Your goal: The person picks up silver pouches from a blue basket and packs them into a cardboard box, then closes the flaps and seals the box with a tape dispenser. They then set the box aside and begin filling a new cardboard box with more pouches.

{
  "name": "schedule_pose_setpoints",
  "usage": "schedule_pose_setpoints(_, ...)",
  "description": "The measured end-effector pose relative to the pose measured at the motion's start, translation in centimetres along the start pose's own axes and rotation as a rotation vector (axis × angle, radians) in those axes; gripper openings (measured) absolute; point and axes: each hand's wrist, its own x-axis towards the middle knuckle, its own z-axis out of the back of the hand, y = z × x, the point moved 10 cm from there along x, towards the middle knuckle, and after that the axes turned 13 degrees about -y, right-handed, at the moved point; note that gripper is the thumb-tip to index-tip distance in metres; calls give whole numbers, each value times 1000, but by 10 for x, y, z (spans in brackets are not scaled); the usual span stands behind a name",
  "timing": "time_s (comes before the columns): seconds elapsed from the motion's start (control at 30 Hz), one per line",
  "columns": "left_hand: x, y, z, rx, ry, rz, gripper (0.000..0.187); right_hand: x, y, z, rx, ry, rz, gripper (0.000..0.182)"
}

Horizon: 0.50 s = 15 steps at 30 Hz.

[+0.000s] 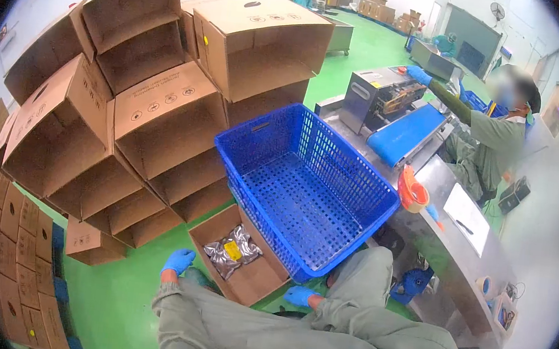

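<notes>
My left hand [179, 261], in a blue glove, hovers just left of an open cardboard box [261, 282] on the floor between my legs. Its fingers are loosely bent and apart, holding nothing visible. By the box's lower right corner is my right hand [300, 296], also gloved, its fingers stretched out and holding nothing visible. Inside the box lie shiny silver packets [247, 240] with a yellow label [232, 250]. A blue perforated plastic crate [317, 198] with nothing in it leans tilted above the box's right side.
Open cardboard boxes [165, 99] are stacked high on the left; flat cartons [19, 260] stand on a pallet. At right, a steel table [445, 271] carries a blue conveyor belt [410, 130], tape dispenser [414, 191] and paper [467, 219]. A co-worker [498, 138] sits there touching the machine.
</notes>
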Motion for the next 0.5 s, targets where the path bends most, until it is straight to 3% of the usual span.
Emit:
schedule_pose_setpoints(0.07,11,18,-4,119,7,-54,39,0,5,5,15,4,-2,43)
schedule_pose_setpoints(0.2,-4,14,10,73,-71,5,38,3,7,5,145,-18,-43,45)
schedule_pose_setpoints(0.4,-7,32,13,154,-80,1,44,18,8,-12,100,40,20,45)
schedule_pose_setpoints(0.5,-23,23,17,87,-62,105,43,6,13,2,144,70,-54,45)
